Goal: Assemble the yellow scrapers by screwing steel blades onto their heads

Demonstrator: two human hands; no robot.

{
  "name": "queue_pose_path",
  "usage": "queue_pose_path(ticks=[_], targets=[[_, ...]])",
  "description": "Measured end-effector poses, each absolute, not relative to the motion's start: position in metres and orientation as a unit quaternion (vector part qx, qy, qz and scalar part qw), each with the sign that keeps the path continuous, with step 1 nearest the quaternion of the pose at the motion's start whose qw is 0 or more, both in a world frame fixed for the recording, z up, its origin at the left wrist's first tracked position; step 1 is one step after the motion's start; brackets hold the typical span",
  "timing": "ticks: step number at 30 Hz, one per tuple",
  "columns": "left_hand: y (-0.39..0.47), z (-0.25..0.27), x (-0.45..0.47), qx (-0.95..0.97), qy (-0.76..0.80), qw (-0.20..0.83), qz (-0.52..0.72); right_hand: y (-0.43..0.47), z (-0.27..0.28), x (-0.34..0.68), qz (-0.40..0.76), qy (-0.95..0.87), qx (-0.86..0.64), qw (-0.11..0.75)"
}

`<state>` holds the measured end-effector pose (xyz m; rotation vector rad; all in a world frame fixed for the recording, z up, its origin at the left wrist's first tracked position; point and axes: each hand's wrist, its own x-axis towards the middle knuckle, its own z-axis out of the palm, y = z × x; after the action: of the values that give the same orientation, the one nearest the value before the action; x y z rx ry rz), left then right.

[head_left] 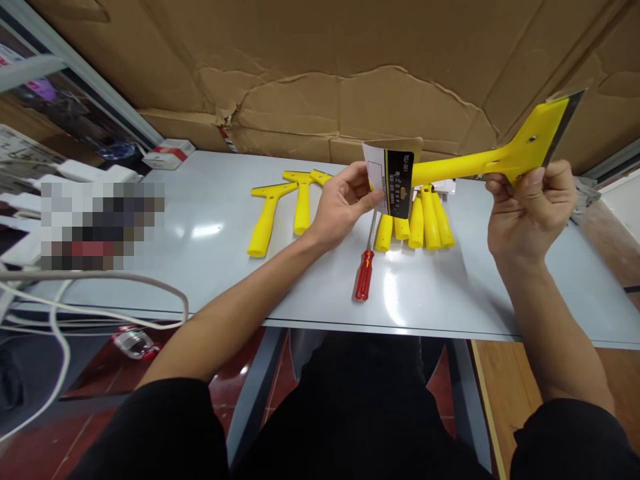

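Note:
My right hand (533,200) grips a yellow scraper (525,150) by its wide head, lifted above the table, with the dark blade edge pointing up and right. The scraper's handle runs left to a printed card (400,180) in black, white and yellow. My left hand (350,200) pinches that card, thumb on its front; the handle's end is hidden behind it. Below the card, a red-handled screwdriver (364,277) lies on the table. More yellow scraper handles (430,223) lie together behind and under the card. Left of my left hand rest other yellow scrapers (265,223).
The grey table (215,280) backs onto a brown cardboard sheet (300,53). A small white and red box (169,153) stands at the back left. White cables (125,277) loop over the left edge, near a blurred-out patch. A plastic bottle (134,343) is below.

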<state>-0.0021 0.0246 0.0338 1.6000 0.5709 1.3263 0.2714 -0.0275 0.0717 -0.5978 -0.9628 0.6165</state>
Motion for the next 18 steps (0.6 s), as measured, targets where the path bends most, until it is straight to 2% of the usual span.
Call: queue_pose_path(ticks=[10, 18], targets=[[0.024, 0.031, -0.005, 0.677, 0.186, 0.495, 0.512, -0.028, 0.058, 0.265, 0.365, -0.481, -0.308, 0.735], [0.027, 0.033, -0.004, 0.656, 0.181, 0.510, 0.527, -0.034, 0.082, 0.275, 0.280, -0.458, -0.291, 0.792]])
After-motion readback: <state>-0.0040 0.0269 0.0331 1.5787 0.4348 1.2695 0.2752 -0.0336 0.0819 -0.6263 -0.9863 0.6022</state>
